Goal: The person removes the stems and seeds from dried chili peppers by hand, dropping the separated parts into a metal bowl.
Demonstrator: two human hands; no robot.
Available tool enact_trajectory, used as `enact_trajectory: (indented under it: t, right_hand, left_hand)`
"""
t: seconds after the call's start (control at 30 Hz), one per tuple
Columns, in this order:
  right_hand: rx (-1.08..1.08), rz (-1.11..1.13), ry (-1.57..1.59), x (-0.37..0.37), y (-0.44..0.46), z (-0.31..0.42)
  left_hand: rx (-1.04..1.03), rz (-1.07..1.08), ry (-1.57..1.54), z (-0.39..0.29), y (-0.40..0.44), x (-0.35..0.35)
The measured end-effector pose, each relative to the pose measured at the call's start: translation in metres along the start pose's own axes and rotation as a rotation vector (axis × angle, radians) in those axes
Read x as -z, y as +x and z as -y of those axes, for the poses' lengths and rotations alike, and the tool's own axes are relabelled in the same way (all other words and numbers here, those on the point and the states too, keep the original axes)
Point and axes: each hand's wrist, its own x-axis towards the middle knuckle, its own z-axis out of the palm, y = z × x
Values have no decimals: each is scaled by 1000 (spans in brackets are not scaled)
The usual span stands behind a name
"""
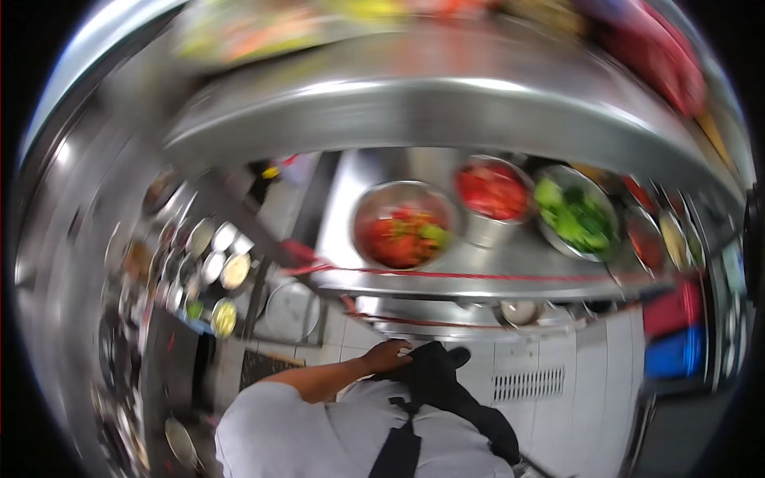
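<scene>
My left hand (388, 356) hangs low in front of my body, beside my dark trousers (434, 374). Its fingers are small and smeared, so their closing cannot be made out. No held thing shows in it. My right hand is out of view. Ahead, on a steel counter (339, 231), stands a steel bowl (362, 209) of cut red and green vegetables. Right of it are a steel pot (484, 233) of red pieces and a steel bowl (610, 245) of green leafy vegetables.
A steel shelf (414, 111) with blurred bags spans above the counter. At left, several small containers stand around a bowl of pale yellow food (224, 318). A red bin (673, 309) and a blue bin (675, 354) stand at right. A drain grate (528, 384) lies in the tiled floor.
</scene>
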Motion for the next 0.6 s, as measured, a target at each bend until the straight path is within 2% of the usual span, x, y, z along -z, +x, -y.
enact_trajectory:
  t: [0.07, 0.1, 0.13, 0.17, 0.2, 0.23, 0.27, 0.3, 0.4, 0.5, 0.6]
  right_hand:
    - [-91, -78, 202, -26, -25, -63]
    - [-140, -124, 315, -48, 4, -139]
    - [307, -261, -28, -17, -30, -120]
    - [445, -369, -428, 5, -32, -108]
    - [574, -591, -560, 18, -35, -104]
    - [172, -522, -102, 38, -74, -60]
    - [131, -643, 106, 45, -67, -66]
    - [184, -683, 85, 57, -72, -68]
    - [97, -628, 186, 77, -102, -59]
    - [7, -515, 124, 76, -93, -78]
    - [-40, -507, 293, 79, -114, -77]
  left_hand:
    - [-41, 67, 73, -12, 25, -8]
    - [-91, 171, 127, -23, 38, -10]
    - [-48, 197, 47, -32, 51, -14]
    - [1, 231, -24, -40, 67, -18]
    - [2, 289, -71, -40, 83, -25]
    - [17, 345, -123, -40, 102, -36]
    - [-22, 467, -65, -51, 118, -46]
    - [-29, 494, -112, -66, 132, -55]
    - [-14, 581, -170, -109, 177, -80]
    - [-9, 632, -262, -143, 209, -97]
    - [-7, 677, -334, -174, 236, -125]
